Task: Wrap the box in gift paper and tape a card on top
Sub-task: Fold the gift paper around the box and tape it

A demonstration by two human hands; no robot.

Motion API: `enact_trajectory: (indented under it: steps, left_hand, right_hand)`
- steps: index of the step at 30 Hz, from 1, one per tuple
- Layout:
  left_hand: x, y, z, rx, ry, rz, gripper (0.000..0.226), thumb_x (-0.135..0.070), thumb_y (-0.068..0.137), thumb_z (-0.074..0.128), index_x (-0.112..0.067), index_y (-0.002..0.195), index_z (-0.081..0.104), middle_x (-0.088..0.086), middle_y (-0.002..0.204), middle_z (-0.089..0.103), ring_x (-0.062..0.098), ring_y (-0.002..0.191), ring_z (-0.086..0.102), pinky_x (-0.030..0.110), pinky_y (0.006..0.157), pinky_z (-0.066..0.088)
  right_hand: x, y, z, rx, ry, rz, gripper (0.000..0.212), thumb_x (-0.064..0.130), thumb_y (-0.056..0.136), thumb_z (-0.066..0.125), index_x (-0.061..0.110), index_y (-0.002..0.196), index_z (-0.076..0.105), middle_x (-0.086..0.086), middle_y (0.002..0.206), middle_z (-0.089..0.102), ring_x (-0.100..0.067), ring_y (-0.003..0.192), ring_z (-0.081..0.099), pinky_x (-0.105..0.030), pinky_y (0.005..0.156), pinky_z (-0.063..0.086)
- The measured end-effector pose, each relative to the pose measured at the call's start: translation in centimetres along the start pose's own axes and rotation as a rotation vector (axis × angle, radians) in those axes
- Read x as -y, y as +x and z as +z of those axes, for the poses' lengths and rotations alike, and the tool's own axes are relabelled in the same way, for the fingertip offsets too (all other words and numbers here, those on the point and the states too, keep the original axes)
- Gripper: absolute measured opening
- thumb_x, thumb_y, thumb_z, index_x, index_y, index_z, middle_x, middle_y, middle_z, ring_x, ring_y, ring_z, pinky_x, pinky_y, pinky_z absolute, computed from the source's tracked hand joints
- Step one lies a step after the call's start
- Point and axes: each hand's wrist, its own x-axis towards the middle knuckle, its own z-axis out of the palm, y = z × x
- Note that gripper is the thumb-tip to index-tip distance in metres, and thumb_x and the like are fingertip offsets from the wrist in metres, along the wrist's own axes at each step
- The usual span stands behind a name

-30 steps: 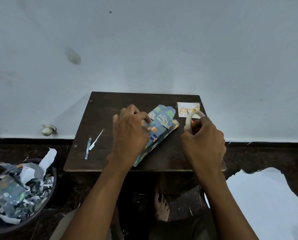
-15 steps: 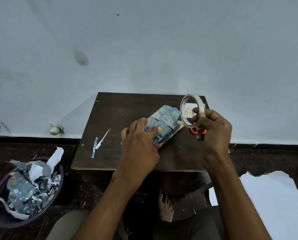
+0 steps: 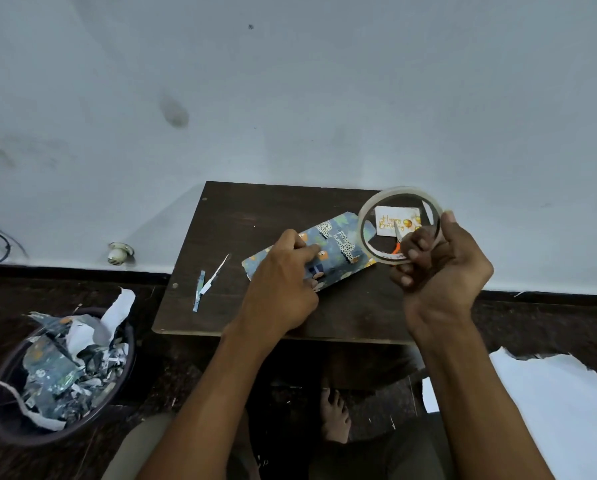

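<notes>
Tape roll (image 3: 400, 224) has been raised higher, gripped by the right hand (image 3: 439, 268).
The wrapped box (image 3: 328, 251) is pinned under the left hand (image 3: 283, 285); the tape's end, seemingly unpeeled, should be found first.

The left hand (image 3: 283, 289) is reaching forward from a bare forearm, palm down, its fingers pressing flat on the wrapped box (image 3: 328, 247) with the fingertips slightly bent. The right hand (image 3: 439, 268) is lifted off the table with its wrist bent back, fingers curling through and around the tape roll (image 3: 399, 225), thumb lying along its outer rim.
</notes>
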Motion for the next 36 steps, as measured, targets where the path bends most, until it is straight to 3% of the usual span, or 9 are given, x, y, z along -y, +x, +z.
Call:
enact_trajectory:
  steps: [5,8,11,13,17,20,31,33,36]
  left_hand:
    - [0.4,0.2,-0.7,-0.057,-0.222,-0.031,0.028,0.003,0.076,0.078,-0.014,0.098,0.078,-0.006,0.089,0.065,-0.004,0.070,0.058,0.005,0.066,0.040]
    - [0.0,0.3,-1.2,-0.018,-0.381,-0.160,0.015,-0.005,0.093,0.064,-0.016,0.090,0.074,-0.007,0.085,0.073,0.000,0.072,0.065,0.011,0.067,0.048]
    - [-0.2,0.5,-1.6,0.035,-0.671,-0.229,0.031,-0.016,0.101,0.047,-0.012,0.082,0.072,0.000,0.082,0.075,0.003,0.067,0.063,0.017,0.067,0.048]
    - [-0.4,0.6,-1.7,0.019,-0.781,-0.255,0.040,-0.032,0.095,0.039,-0.015,0.075,0.070,0.004,0.077,0.075,0.007,0.061,0.055,0.016,0.061,0.043]
    - [-0.8,0.5,-1.9,0.011,-0.735,-0.293,0.050,-0.043,0.102,0.040,-0.022,0.065,0.067,-0.001,0.064,0.071,0.010,0.061,0.051,0.020,0.059,0.038]
    - [-0.8,0.6,-2.1,0.034,-0.673,-0.309,0.045,-0.029,0.108,0.045,-0.018,0.072,0.069,-0.014,0.058,0.065,0.003,0.058,0.051,0.017,0.060,0.040]
    - [-1.1,0.7,-2.0,0.003,-0.662,-0.351,0.034,-0.011,0.104,0.049,-0.011,0.074,0.066,-0.007,0.066,0.067,-0.005,0.057,0.056,0.006,0.057,0.041]
    - [-0.9,0.7,-1.9,0.006,-0.642,-0.354,0.034,-0.009,0.102,0.049,-0.011,0.072,0.066,-0.008,0.065,0.067,-0.004,0.058,0.057,0.010,0.060,0.042]
    - [-0.6,0.8,-1.3,0.008,-0.608,-0.352,0.035,-0.011,0.100,0.049,-0.016,0.069,0.065,-0.008,0.067,0.069,-0.001,0.061,0.057,0.026,0.069,0.047]
  right_hand:
    - [-0.7,0.1,0.4,0.078,0.048,0.086,0.042,0.042,0.098,0.043,0.018,0.064,0.039,0.002,0.055,0.036,-0.014,0.048,0.023,-0.024,0.046,0.013]
    - [-1.3,0.1,0.9,0.120,0.056,0.115,0.042,0.041,0.098,0.042,0.018,0.063,0.039,0.000,0.057,0.035,-0.014,0.047,0.025,-0.025,0.046,0.014]
    - [-2.1,0.1,1.3,0.137,0.016,0.115,0.043,0.039,0.097,0.044,0.018,0.060,0.040,0.001,0.056,0.036,-0.013,0.045,0.027,-0.025,0.046,0.014]
    - [-2.5,0.1,1.6,0.145,-0.032,0.119,0.042,0.039,0.097,0.045,0.018,0.061,0.040,0.000,0.057,0.037,-0.013,0.045,0.028,-0.025,0.046,0.017]
    - [-3.2,0.2,1.9,0.130,-0.106,0.136,0.041,0.038,0.097,0.047,0.018,0.061,0.040,0.001,0.056,0.039,-0.014,0.047,0.029,-0.025,0.046,0.020]
    - [-3.4,0.3,1.9,0.113,-0.114,0.150,0.042,0.039,0.097,0.048,0.018,0.061,0.041,0.001,0.056,0.039,-0.014,0.048,0.030,-0.027,0.048,0.020]
    - [-3.6,0.3,1.6,0.123,-0.116,0.154,0.040,0.038,0.096,0.046,0.019,0.062,0.039,-0.001,0.061,0.036,-0.013,0.049,0.035,-0.027,0.050,0.024]
    - [-3.6,0.3,1.6,0.136,-0.106,0.151,0.040,0.037,0.096,0.047,0.019,0.061,0.039,0.000,0.061,0.034,-0.013,0.050,0.035,-0.027,0.050,0.024]
    - [-3.5,0.3,1.5,0.135,-0.078,0.150,0.047,0.036,0.096,0.046,0.021,0.052,0.041,0.004,0.053,0.036,-0.012,0.049,0.036,-0.028,0.052,0.023]
